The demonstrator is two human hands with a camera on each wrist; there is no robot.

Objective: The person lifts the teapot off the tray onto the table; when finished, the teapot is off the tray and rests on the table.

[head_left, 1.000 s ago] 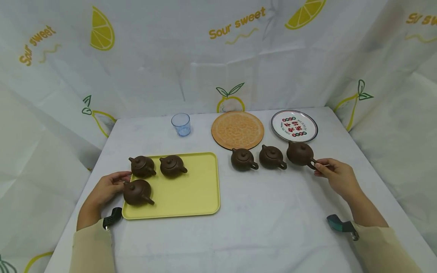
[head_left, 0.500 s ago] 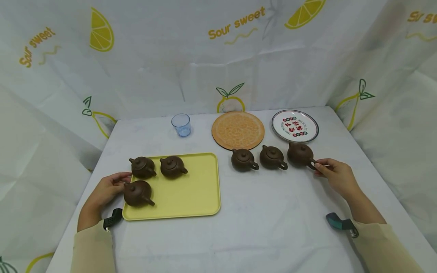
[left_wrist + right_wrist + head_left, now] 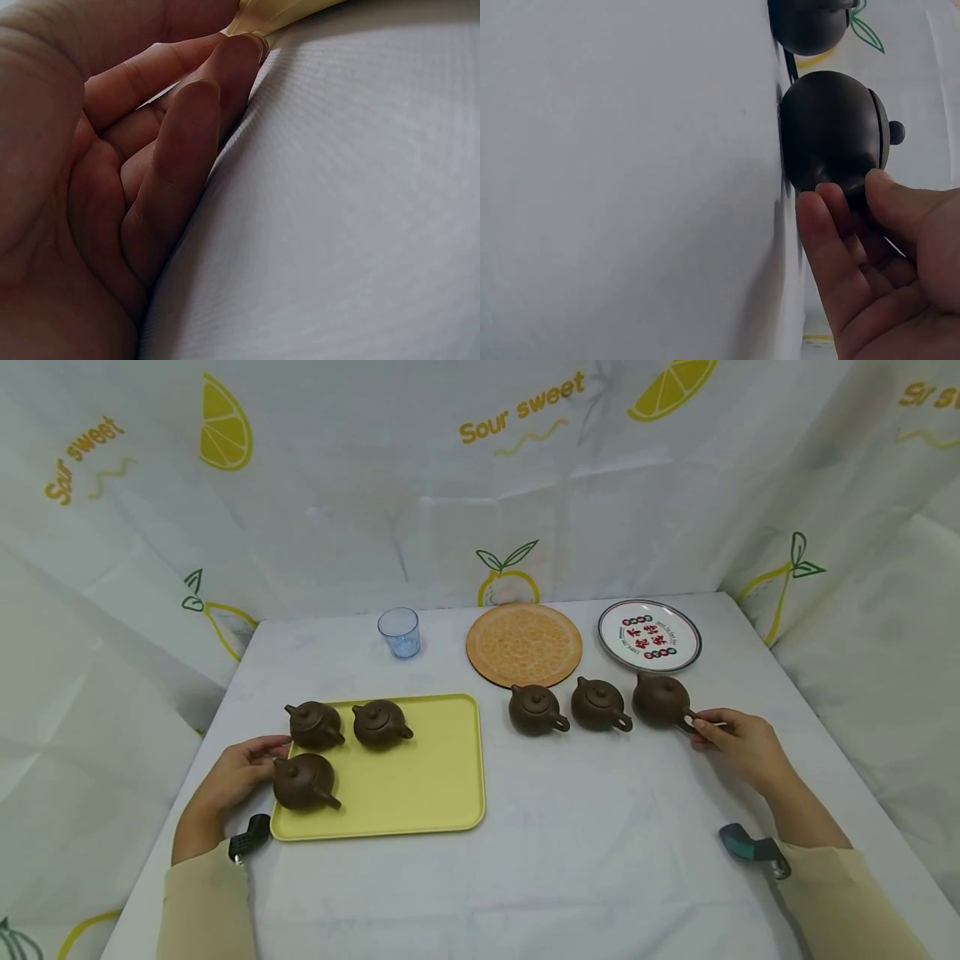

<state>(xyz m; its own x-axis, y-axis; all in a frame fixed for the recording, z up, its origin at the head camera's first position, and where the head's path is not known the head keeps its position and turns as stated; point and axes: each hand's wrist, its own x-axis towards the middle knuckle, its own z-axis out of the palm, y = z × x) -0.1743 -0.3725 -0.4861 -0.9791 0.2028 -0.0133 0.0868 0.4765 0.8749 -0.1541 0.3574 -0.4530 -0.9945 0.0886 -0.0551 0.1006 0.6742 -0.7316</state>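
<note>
Right-end teapot (image 3: 660, 700): placed just in front of the plate (image 3: 681, 635); pinched at the handle end by the right hand (image 3: 742, 745); whether it is lifted cannot be told.
Left hand (image 3: 236, 777): laid at the left rim of the yellow tray (image 3: 412, 777), fingers bent; whether the rim is gripped cannot be told.
Knock risk: the middle teapot (image 3: 597, 704) could be struck by a sideways swing.
Lid risk: a lid could be shed if the held pot were tilted, should it be loose.
Tray risk: the teapots by the rim, the front-left teapot (image 3: 303, 782) included, could be toppled by a tug.
Worktop (image 3: 555, 827): covered in faintly creased white.
Room: enclosed by white hangings (image 3: 360, 502) printed with lemons and "Sour sweet".
</note>
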